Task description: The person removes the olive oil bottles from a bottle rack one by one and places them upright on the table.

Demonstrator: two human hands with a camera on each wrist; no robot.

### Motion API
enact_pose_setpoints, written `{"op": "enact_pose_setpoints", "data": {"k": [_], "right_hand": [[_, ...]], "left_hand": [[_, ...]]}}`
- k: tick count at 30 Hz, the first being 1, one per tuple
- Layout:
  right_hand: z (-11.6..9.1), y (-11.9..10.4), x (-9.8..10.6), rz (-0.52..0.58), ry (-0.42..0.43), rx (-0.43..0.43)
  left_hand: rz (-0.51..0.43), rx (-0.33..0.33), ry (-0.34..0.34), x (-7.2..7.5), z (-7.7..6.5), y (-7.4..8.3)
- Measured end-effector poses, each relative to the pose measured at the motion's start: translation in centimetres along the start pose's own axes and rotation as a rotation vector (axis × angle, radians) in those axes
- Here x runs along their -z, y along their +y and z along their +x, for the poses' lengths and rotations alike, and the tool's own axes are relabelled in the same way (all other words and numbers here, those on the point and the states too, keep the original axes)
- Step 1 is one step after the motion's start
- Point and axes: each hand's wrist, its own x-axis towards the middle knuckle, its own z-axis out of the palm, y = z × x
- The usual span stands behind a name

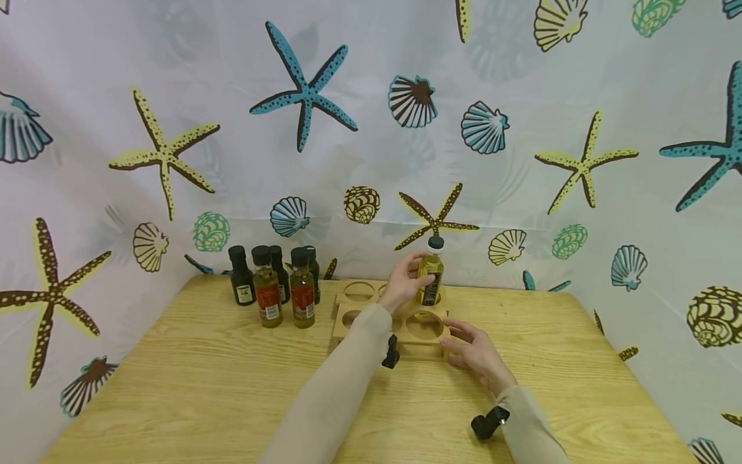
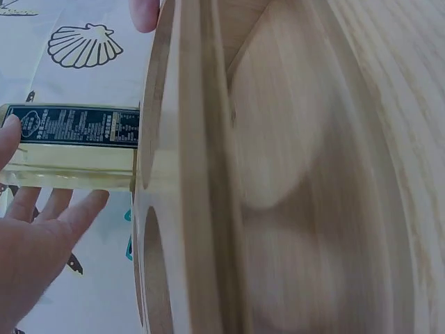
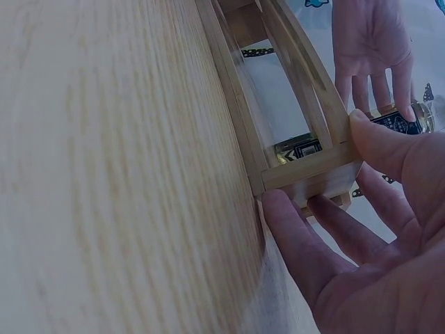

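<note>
In the head view my left hand (image 1: 401, 282) grips a glass bottle of yellow oil (image 1: 431, 277) with a dark cap and black label. The bottle stands upright in the back right hole of a two-step wooden bottle rack (image 1: 371, 335). Thumb and fingers lie on opposite sides of the bottle in the left wrist view, near the black label (image 2: 76, 125). My right hand (image 1: 478, 353) holds the rack's right end. The right wrist view shows its thumb (image 3: 361, 125) at the upper edge and fingers lower on the end panel. Through the rack's open side, the bottle's lower part shows.
Left of the rack stand two red-labelled bottles (image 1: 269, 299) with black caps. Several dark bottles (image 1: 242, 283) are behind and beside them. A patterned cloth (image 1: 371, 167) with starfish and shells hangs along the back and sides of the wooden table (image 1: 220, 380).
</note>
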Motion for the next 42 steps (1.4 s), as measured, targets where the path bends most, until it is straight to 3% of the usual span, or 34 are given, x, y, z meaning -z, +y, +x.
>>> {"op": "enact_pose_setpoints", "data": {"k": [8,18,29,42], "right_hand": [[-0.5,-0.2,-0.3,0.025,0.014,0.001],[-0.5,0.1,-0.4,0.014,0.031,-0.001],[-0.5,-0.1,-0.2,0.019,0.041,-0.003],[-0.5,-0.2,-0.1,0.029,0.014,0.026]], "left_hand": [[-0.056,-0.018,-0.020,0.1,-0.6,-0.5],[-0.068,-0.034,0.069,0.5,-1.5,-0.9],[-0.033,-0.064,0.141,0.8,-1.4,0.7],[-0.065,-0.121,0.266,2.2,-2.2,1.9]]}}
